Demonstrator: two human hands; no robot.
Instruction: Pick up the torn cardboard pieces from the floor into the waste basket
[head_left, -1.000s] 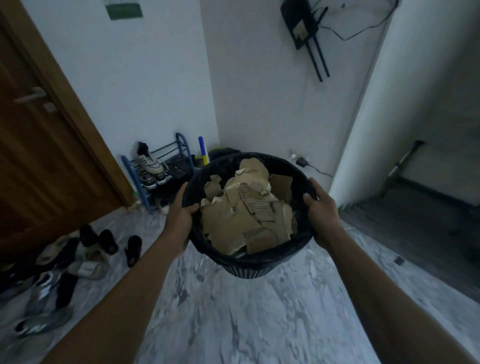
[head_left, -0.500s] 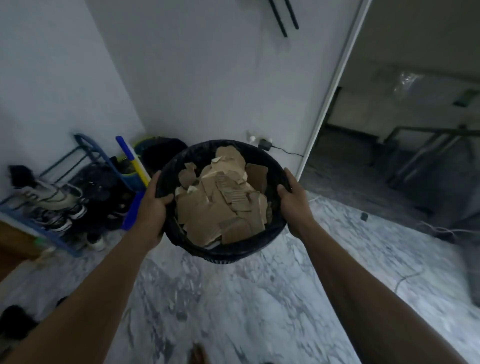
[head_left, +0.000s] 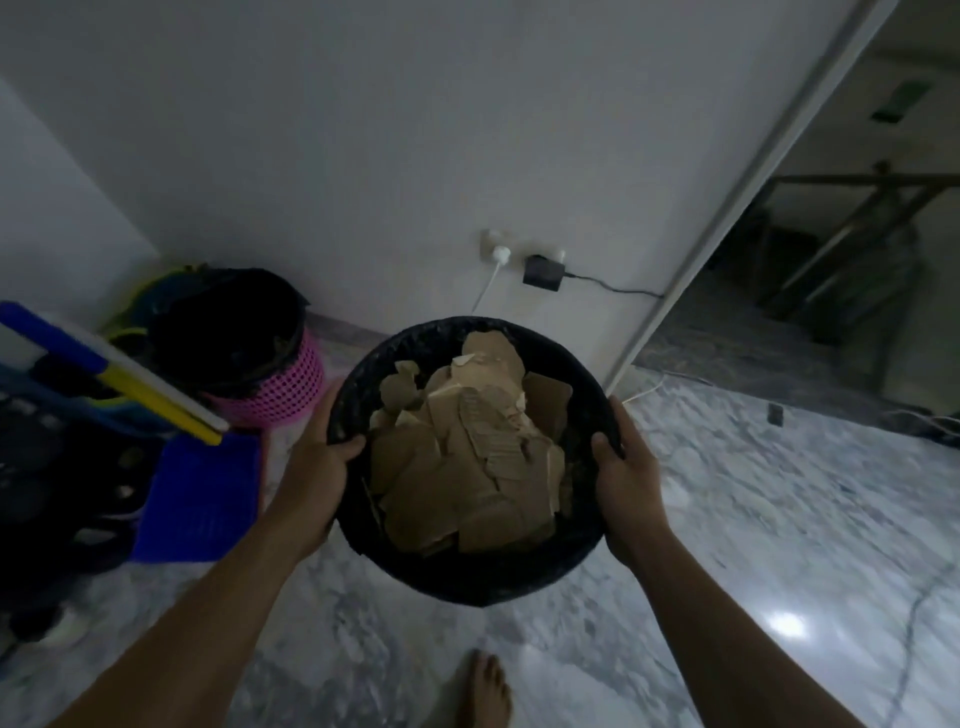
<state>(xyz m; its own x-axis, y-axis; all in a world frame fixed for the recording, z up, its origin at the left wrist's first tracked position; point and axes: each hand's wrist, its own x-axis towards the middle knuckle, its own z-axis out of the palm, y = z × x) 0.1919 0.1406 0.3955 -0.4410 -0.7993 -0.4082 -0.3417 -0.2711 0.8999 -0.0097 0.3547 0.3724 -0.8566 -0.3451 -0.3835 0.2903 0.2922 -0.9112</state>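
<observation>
While both hands clasp the rim, left hand and right hand hold the waste basket between them, each grip wrapped closed on it. Torn cardboard pieces heap inside, just within each grip. Recommend level carriage: the heap could spill.

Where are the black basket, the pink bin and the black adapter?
black basket (head_left: 415, 332), head view, far rim.
pink bin (head_left: 291, 387), head view, pink mesh wall.
black adapter (head_left: 543, 271), head view, its front face, plugged in at the wall.
</observation>
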